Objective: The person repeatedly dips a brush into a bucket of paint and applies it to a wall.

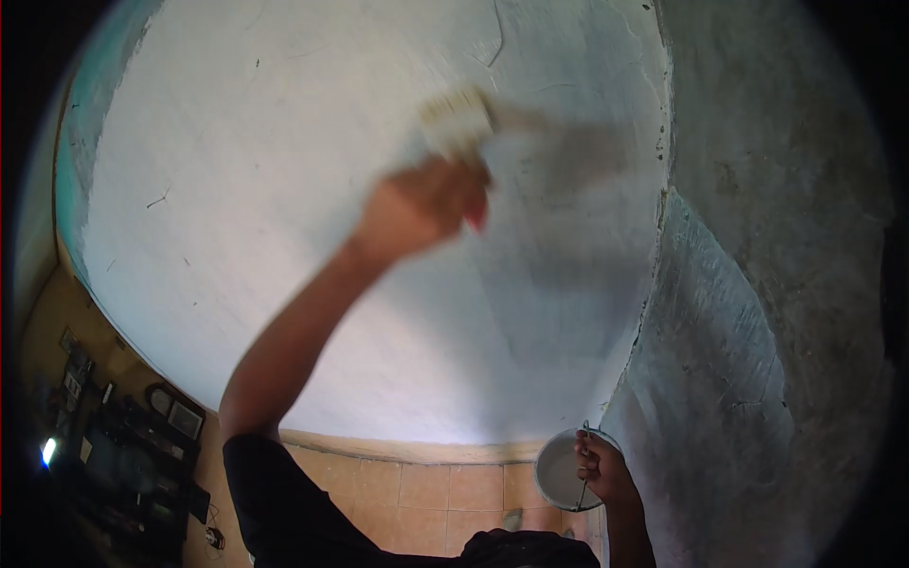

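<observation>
The left hand (426, 204) is closing its blurred fingers around the brush (461, 123), whose pale bristles are extending above them against the wall (331, 189). The right hand (603, 470) is gripping the wire handle (586, 429) with curled fingers, the bucket (552, 473) hanging beneath them.

A tiled floor (423, 485) in orange-tan spreads below, while dark furniture (169, 464) at far left carries dimly lit objects (180, 413).
</observation>
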`<state>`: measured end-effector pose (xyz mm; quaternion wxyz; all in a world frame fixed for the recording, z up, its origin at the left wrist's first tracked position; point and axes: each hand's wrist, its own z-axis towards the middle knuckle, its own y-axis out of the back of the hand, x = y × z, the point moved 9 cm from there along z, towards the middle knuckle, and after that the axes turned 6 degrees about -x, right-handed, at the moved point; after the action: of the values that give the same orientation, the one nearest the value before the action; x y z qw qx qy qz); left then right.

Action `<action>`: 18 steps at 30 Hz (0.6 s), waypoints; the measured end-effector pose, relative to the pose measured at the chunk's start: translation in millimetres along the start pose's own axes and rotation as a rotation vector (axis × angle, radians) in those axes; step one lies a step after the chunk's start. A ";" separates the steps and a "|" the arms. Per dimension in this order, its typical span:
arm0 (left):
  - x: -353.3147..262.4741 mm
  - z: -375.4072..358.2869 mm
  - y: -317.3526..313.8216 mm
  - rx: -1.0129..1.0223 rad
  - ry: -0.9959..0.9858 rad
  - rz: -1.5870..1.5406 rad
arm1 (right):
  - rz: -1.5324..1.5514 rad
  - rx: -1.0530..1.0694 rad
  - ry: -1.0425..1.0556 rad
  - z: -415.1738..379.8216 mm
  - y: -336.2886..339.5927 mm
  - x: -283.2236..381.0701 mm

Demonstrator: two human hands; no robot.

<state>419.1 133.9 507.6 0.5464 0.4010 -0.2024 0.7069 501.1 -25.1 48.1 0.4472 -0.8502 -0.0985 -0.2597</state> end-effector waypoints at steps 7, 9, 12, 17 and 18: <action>-59.0 -37.3 -33.2 0.317 0.360 -0.544 | -0.020 -0.006 0.007 -3.1 3.7 1.5; -5.6 -30.7 -39.5 0.336 0.599 -0.628 | -0.010 -0.002 0.007 -3.1 7.7 1.7; 86.8 14.1 -10.1 0.176 0.680 -0.419 | -0.001 -0.013 0.016 -6.9 9.2 3.0; 148.9 90.8 60.6 -0.266 0.390 -0.030 | 0.001 -0.007 0.029 -7.9 11.4 2.3; 133.7 102.8 67.5 -0.429 0.164 -0.053 | 0.009 -0.010 0.026 -8.4 13.0 1.5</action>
<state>380.6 119.4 684.5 0.6522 0.2221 -0.2924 0.6632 504.6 -39.5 43.6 0.4454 -0.8494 -0.0876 -0.2692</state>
